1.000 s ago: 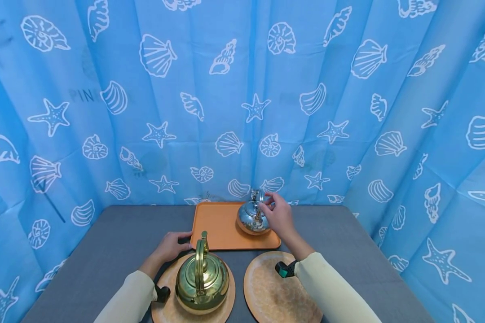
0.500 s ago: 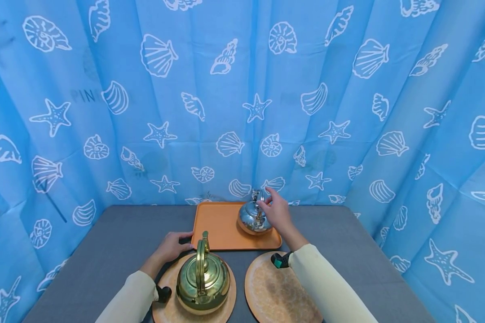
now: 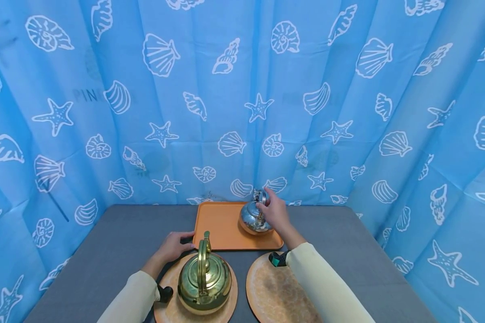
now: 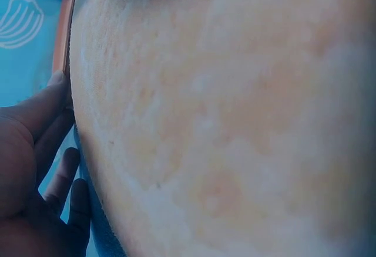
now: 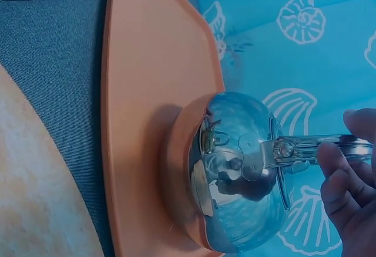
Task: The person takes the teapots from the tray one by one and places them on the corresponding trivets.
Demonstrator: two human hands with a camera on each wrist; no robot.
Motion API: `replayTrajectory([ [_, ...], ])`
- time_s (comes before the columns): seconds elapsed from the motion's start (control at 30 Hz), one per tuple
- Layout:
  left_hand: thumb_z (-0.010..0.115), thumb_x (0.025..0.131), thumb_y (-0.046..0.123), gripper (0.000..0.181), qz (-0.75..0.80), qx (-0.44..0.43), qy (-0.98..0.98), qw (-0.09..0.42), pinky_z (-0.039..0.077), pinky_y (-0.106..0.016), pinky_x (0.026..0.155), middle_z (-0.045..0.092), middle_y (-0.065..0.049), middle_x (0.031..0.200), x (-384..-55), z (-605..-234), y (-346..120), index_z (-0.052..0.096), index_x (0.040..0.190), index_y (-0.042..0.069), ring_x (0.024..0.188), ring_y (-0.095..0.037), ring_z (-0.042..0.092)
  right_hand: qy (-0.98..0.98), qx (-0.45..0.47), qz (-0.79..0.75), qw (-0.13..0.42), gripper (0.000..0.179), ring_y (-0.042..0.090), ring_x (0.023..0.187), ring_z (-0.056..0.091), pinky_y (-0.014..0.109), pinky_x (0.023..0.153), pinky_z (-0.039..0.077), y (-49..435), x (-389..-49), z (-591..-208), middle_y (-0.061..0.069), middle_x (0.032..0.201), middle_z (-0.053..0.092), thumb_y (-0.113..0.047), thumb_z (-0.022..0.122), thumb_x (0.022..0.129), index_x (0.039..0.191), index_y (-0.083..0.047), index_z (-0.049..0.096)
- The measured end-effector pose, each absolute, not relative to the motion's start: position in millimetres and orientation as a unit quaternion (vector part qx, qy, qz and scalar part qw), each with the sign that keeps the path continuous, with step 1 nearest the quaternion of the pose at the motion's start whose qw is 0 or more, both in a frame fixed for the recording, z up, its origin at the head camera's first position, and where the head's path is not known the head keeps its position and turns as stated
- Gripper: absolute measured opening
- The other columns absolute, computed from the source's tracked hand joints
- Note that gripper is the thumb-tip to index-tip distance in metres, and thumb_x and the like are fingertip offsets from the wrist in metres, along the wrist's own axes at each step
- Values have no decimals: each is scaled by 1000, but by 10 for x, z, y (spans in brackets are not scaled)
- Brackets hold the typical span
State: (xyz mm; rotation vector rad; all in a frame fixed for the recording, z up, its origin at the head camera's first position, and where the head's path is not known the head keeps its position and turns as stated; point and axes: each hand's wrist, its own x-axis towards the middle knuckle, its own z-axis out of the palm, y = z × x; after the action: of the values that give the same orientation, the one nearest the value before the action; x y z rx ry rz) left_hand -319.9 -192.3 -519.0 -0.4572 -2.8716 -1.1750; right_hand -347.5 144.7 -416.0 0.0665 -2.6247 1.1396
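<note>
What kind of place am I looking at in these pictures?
Probably a curtained-off recording booth: blue curtains with white seashell prints hang behind and beside a gray, fabric-textured table, and a small black wrist-worn device with a green patch is visible.
</note>
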Motion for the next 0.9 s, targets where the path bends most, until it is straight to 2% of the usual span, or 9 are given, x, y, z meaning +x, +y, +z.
replayTrajectory([
  [0.13, 72, 88, 13, 43, -377, -148, -914, 7, 41, -55, 98, 61, -15, 129, -3197, -5186, -1920, 64, 130, 5, 124, -40, 50, -907, 21, 399, 135, 60, 18, 60, 57, 32, 54, 48, 1430, -3482, -4168, 5, 79, 58, -17, 69, 92, 146, -10, 44],
  [0.43, 72, 89, 12, 43, -385, -150, -911, 6, 42, -55, 97, 61, -17, 129, -3196, -5183, -1915, 63, 130, 4, 123, -41, 51, -916, 26, 374, 146, 57, 18, 66, 54, 33, 57, 45, 1416, -3498, -4164, 5, 81, 59, -17, 69, 92, 144, -8, 47],
  [0.63, 72, 88, 11, 43, -383, -150, -912, 7, 43, -55, 97, 61, -17, 128, -3197, -5188, -1910, 63, 130, 4, 122, -40, 52, -920, 26, 365, 141, 55, 20, 73, 57, 34, 63, 48, 1421, -3487, -4148, 6, 83, 59, -16, 67, 93, 144, -8, 48],
  [0.7, 72, 88, 11, 43, -383, -149, -912, 6, 43, -55, 97, 61, -16, 128, -3193, -5186, -1907, 63, 130, 5, 122, -40, 51, -921, 27, 364, 137, 55, 22, 79, 59, 37, 68, 51, 1423, -3478, -4136, 9, 89, 62, -15, 67, 94, 144, -8, 48],
  [0.77, 72, 89, 12, 43, -383, -150, -912, 5, 42, -55, 97, 61, -16, 128, -3191, -5185, -1908, 63, 130, 4, 122, -40, 51, -922, 29, 361, 134, 54, 25, 91, 62, 40, 76, 53, 1429, -3472, -4119, 13, 103, 65, -14, 66, 94, 144, -7, 48],
  [0.9, 71, 89, 12, 43, -382, -151, -912, 9, 41, -56, 98, 61, -17, 129, -3193, -5181, -1914, 63, 130, 4, 123, -41, 51, -926, 30, 354, 130, 53, 30, 111, 60, 45, 87, 52, 1445, -3461, -4084, 18, 128, 60, -14, 66, 94, 144, -7, 49],
])
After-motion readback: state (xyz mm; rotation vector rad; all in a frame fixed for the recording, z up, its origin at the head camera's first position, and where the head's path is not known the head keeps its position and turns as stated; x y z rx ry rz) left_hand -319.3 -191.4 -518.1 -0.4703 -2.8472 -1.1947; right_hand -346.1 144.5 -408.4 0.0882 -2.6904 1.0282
